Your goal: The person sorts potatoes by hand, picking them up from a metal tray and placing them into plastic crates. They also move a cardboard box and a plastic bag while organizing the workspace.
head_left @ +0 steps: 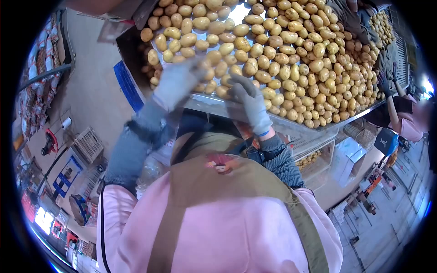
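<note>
Report on the moment observed. The heap of small yellow-brown potatoes [296,59] lay piled across the metal-rimmed desk [291,126], filling it to the near edge. Both hands wore grey knitted gloves and were at that near edge.

The left hand [177,82] was blurred. Its fingers looked spread and laid flat over the nearest potatoes at the heap's left corner.

The right hand [250,100] sat just beside it, back toward me, with its fingers loosely bent onto the potatoes by the rim. I could not tell whether it closed on one.

The hands were near each other but apart. At the far right, another person's pink sleeve [409,129] reached toward the same heap.
</note>
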Action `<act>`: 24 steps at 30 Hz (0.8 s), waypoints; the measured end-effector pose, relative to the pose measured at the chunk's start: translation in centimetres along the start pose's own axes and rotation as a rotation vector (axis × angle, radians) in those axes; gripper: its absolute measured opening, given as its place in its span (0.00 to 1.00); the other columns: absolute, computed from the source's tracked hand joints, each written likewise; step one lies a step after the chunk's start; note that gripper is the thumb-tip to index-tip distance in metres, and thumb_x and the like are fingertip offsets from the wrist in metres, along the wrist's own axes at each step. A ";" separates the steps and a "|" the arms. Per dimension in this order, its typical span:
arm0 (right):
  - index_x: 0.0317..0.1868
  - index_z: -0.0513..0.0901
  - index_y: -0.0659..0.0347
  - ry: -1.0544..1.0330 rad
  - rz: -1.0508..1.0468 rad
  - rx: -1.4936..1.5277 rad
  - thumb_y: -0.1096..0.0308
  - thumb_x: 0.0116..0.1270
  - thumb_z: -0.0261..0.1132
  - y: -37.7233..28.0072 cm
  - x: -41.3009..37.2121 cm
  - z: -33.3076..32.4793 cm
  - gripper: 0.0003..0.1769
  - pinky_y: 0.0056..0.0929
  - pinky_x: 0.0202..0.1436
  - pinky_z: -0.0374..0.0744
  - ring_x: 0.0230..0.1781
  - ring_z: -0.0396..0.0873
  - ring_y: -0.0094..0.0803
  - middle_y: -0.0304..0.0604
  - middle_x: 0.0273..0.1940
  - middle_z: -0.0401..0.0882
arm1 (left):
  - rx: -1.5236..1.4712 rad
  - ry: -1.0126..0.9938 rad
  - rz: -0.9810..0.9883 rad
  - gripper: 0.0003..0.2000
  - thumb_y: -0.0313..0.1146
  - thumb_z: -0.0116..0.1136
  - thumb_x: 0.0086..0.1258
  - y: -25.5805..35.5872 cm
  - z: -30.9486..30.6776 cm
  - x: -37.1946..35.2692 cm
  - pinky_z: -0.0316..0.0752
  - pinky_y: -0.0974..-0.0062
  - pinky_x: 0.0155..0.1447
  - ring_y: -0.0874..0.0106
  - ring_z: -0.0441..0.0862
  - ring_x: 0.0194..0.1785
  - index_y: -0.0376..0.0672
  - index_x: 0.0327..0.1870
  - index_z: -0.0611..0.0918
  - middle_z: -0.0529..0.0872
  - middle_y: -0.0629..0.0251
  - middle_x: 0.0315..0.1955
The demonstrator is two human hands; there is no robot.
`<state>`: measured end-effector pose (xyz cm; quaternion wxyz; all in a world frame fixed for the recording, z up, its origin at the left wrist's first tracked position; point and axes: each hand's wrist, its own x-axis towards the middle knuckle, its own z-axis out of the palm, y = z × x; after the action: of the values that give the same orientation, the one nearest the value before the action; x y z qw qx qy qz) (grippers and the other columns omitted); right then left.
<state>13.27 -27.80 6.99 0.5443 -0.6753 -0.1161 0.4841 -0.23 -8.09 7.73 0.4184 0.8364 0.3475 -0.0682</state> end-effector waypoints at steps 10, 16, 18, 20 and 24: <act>0.55 0.85 0.62 -0.069 0.198 -0.545 0.68 0.65 0.67 2.0 -15.0 -18.3 0.18 0.32 0.54 0.81 0.47 0.85 0.39 0.45 0.45 0.87 | 0.453 0.043 0.229 0.18 0.33 0.59 0.70 0.4 4.3 -1.1 0.83 0.60 0.49 0.58 0.88 0.50 0.50 0.61 0.81 0.86 0.54 0.51; 0.58 0.86 0.63 0.675 0.069 -0.607 0.62 0.76 0.64 7.5 -17.5 -28.9 0.17 0.25 0.49 0.81 0.43 0.82 0.26 0.40 0.45 0.86 | 0.599 -0.234 0.157 0.19 0.39 0.66 0.66 -0.1 4.7 4.9 0.81 0.60 0.51 0.54 0.87 0.50 0.46 0.57 0.81 0.87 0.51 0.46; 0.57 0.86 0.64 0.703 0.010 -0.398 0.67 0.78 0.62 4.1 -13.2 -24.6 0.14 0.26 0.51 0.81 0.46 0.82 0.26 0.42 0.46 0.87 | 0.091 -0.129 0.103 0.20 0.41 0.63 0.70 -0.4 3.0 3.8 0.81 0.64 0.50 0.60 0.88 0.47 0.42 0.59 0.81 0.88 0.52 0.44; 0.59 0.84 0.65 0.384 0.008 -0.310 0.65 0.78 0.61 -1.1 -8.9 -15.4 0.16 0.25 0.50 0.82 0.44 0.84 0.27 0.43 0.46 0.87 | -0.412 0.051 -0.050 0.24 0.46 0.62 0.73 -0.8 3.8 2.2 0.80 0.67 0.51 0.67 0.86 0.46 0.39 0.63 0.78 0.88 0.54 0.42; 0.76 0.62 0.58 -0.345 0.343 1.020 0.40 0.82 0.48 -0.2 -3.7 -2.9 0.36 0.41 0.61 0.82 0.52 0.82 0.41 0.50 0.64 0.75 | -0.182 0.204 0.267 0.21 0.44 0.59 0.76 4.5 6.1 -3.7 0.78 0.57 0.59 0.50 0.85 0.53 0.41 0.62 0.79 0.85 0.49 0.51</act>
<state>13.77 -32.03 8.96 0.6884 -0.2472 0.1564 0.6637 0.91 -16.45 8.26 0.4605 0.8362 0.2789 0.1047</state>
